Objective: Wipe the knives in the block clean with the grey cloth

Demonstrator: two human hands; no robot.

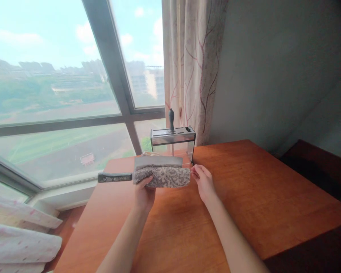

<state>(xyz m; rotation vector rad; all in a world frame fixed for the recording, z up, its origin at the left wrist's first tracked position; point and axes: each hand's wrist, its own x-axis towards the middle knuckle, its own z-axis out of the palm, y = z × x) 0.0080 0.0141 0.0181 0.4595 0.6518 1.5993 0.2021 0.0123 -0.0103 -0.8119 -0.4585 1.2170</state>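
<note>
A cleaver (156, 162) is held level above the wooden table (244, 197), its dark handle (115, 177) pointing left and free. A grey patterned cloth (167, 177) is folded over the lower edge of the blade. My left hand (143, 193) grips the cloth and blade from below, near the handle end. At the cloth's right end, my right hand (203, 182) has its fingertips pinched on the cloth. Only the upper part of the blade shows above the cloth.
A metal knife block (173, 138) stands at the table's far edge, one dark knife handle (171, 119) sticking up from it. Behind are a large window (59, 94) and a patterned curtain (193, 64). Folded white bedding (19, 239) lies at lower left.
</note>
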